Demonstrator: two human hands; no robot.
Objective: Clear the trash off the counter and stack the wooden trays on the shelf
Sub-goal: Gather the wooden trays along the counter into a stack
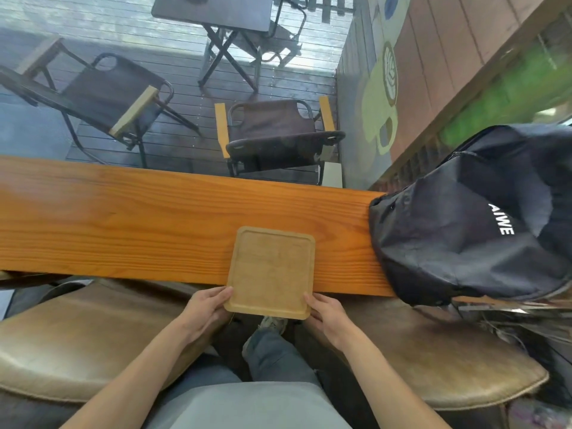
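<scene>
Both hands, left hand [206, 308] and right hand [327, 314], grip the wooden tray's [270, 270] near corners overhanging the counter [123, 218].

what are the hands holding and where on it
The square light wooden tray, gripped at its near corners: left hand on the left one, right hand on the right.

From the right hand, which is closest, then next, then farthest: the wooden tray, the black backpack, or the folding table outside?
1. Wooden tray: the right hand touches its near right corner.
2. Black backpack: off to the right, on the counter's end.
3. Folding table: far ahead, outside on the deck.
</scene>
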